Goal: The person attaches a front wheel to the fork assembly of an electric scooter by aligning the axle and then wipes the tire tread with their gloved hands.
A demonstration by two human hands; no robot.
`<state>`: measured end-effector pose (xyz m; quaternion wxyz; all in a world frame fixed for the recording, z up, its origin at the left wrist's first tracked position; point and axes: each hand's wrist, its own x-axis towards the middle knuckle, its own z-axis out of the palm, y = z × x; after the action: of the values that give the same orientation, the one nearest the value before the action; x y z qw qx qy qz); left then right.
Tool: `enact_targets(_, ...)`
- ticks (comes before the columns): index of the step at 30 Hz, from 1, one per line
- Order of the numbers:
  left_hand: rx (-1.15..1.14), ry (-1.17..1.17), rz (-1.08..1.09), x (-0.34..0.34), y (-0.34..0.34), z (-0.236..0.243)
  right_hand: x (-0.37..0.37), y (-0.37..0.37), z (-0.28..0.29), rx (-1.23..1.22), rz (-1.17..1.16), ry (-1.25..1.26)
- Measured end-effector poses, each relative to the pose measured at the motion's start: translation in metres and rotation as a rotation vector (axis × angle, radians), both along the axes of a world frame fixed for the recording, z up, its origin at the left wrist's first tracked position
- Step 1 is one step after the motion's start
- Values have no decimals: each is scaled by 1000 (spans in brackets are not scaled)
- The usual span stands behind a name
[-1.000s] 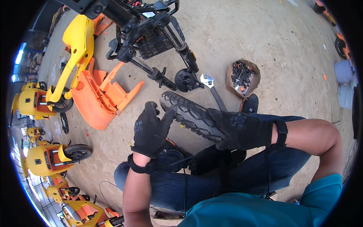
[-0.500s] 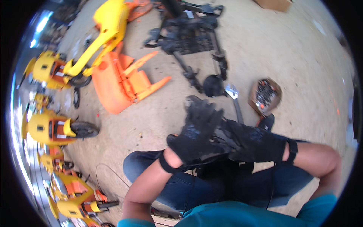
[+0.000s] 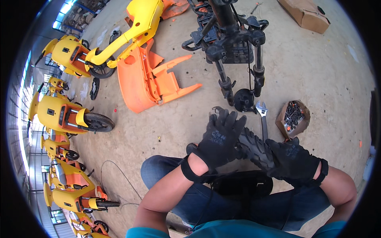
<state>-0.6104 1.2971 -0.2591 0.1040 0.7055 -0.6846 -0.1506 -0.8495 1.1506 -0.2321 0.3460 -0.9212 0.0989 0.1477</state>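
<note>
A worker in a teal shirt [image 3: 238, 230] and blue jeans [image 3: 170, 194] sits low, both hands in black gloves. The right hand [image 3: 294, 160] grasps the near end of a knobbly black tyre [image 3: 254, 144], its fingers closed about the rubber, their tips hidden beneath. The tyre slants between the two hands, above the bare floor [image 3: 333, 79]. The left hand [image 3: 218, 139] stands released, its fingers [image 3: 228, 119] loosely spread and pointing away; its inner edge overlaps the tyre's side, though whether it touches cannot be told. Just beyond lie an adjustable wrench [image 3: 264, 123] and, to its right, an open carton [image 3: 282, 121] of small hardware. Farther off stands a black front fork [image 3: 238, 65], with an orange panel [image 3: 137, 87] to its left. Yellow scooters [image 3: 59, 113] line the left side; a closed cardboard box [image 3: 313, 20] sits far right.
</note>
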Motion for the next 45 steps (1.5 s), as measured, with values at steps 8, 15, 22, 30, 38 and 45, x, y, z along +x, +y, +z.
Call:
enact_targets(8,-57,143,-57,1,-4,20,-4,-1,-16,-37,-59,-190)
enact_targets(15,10,-3,-45,-4,-1,12,5,13,-28,98,-168,-215)
enact_targets(22,-17,46,-11,14,-1,22,-1,-4,-32,32,-67,-134)
enact_targets(30,183,2,221,24,2,41,-11,-8,-28,20,22,4)
enact_targets(38,332,264,453,34,5,42,-23,4,-66,-92,61,-305)
enact_targets(45,364,502,549,32,-2,50,-7,12,-66,-19,-75,-257)
